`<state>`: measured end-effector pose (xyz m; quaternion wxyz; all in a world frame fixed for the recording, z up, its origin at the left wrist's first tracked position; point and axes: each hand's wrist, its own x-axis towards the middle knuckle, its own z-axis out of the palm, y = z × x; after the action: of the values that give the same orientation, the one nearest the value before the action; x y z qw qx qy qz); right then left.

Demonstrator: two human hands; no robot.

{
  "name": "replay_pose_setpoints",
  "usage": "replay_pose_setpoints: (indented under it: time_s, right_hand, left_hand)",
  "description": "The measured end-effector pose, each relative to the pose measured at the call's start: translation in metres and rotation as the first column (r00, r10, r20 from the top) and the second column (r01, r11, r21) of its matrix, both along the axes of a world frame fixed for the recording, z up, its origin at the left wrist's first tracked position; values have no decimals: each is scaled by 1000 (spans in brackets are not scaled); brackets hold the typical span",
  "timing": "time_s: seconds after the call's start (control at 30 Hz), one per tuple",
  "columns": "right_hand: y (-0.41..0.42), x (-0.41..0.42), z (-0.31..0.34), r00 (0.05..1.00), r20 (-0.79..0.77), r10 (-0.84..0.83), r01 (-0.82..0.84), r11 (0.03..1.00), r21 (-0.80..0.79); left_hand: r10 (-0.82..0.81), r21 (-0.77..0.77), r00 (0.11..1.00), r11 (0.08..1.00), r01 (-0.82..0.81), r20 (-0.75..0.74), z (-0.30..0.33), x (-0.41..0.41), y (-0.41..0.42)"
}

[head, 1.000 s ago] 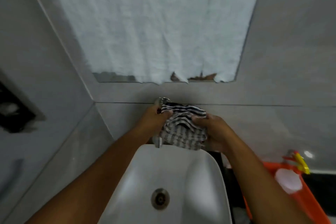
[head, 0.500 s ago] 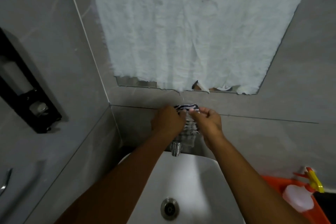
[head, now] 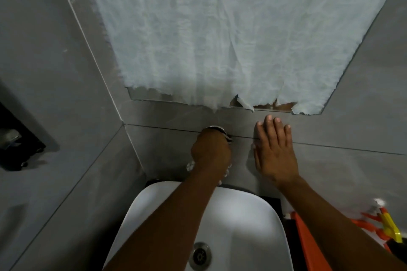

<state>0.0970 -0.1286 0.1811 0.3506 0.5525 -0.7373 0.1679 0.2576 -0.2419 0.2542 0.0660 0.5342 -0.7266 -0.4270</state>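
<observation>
1. Left hand (head: pixel 210 153): fingers (head: pixel 206 138) curled right in, knuckles up, gripping a bunched striped cloth (head: pixel 224 134).
2. Striped cloth: almost wholly buried in that fist, with only a banded edge peeking out past the fingertips, up against the grey wall tile (head: pixel 330 134).
3. Right hand (head: pixel 275 156): fingers (head: pixel 278 131) straight and close together, laid flat on the wall tile, holding nothing.
4. Just beside each other, the two hands, with a bare strip of tile between them.
5. Under the left wrist: bits of a chrome tap (head: pixel 190 165), mostly hidden.
6. Below both hands: a white sink (head: pixel 253 215) with its drain (head: pixel 201 256).
7. Just above the right fingertips: the lower edge of a mirror (head: pixel 264 106), covered with torn white paper (head: pixel 220 28).
8. Well off to the right of the right hand: an orange basket (head: pixel 308 237) and a spray bottle (head: pixel 389 226).
</observation>
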Motion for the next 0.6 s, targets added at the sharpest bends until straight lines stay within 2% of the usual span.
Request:
replay_pose_setpoints:
  time_s: [0.07,0.1,0.13,0.17,0.2,0.23,0.27,0.33,0.37,0.4,0.43,0.53,0.6]
  right_hand:
    - [-8,-2,-6,1000,-22,2,-2,999,-34]
    - [-11,-3,-8,1000,-24,5,-6,999,-53]
    - [-13,-3,-9,1000,-20,6,-7,998,-67]
    - [-14,-4,-9,1000,-15,3,-4,998,-67]
    - [-13,-4,-10,1000,-17,-1,0,998,-58]
    - [-13,-4,-10,1000,-24,-4,3,999,-47]
    - [-12,-5,-10,1000,-29,-6,5,999,-39]
    - [-12,-5,-9,1000,-17,-8,8,1000,-28]
    - [-13,-4,-8,1000,-7,-13,12,1000,-26]
    - [-13,-3,-8,1000,0,-16,16,1000,-26]
    - [-13,-3,-9,1000,3,-18,18,999,-27]
    - [-13,-2,-8,1000,11,-9,9,999,-50]
    - [-13,-1,-8,1000,-1,5,-5,999,-54]
  left_hand:
    - [-45,65,997,997,42,59,4,-6,-5]
    - [-50,103,998,993,54,-47,4,-4,-12]
    - [46,230,974,973,6,-223,8,2,-13]
    - [144,419,919,908,25,-368,13,11,-10]
    - [211,579,876,810,91,-433,16,18,-7]
    - [201,631,890,767,117,-409,19,19,-10]
    - [160,621,920,777,107,-359,21,14,-12]
    - [1,440,979,893,90,-204,29,2,-13]
    - [-76,256,995,962,89,-61,29,-2,-7]
    - [-92,51,995,995,90,34,24,-2,0]
    - [-31,-79,998,996,36,60,20,3,10]
    - [115,-302,993,946,-119,-33,-4,30,41]
    - [93,-350,986,927,-136,-137,-29,46,61]
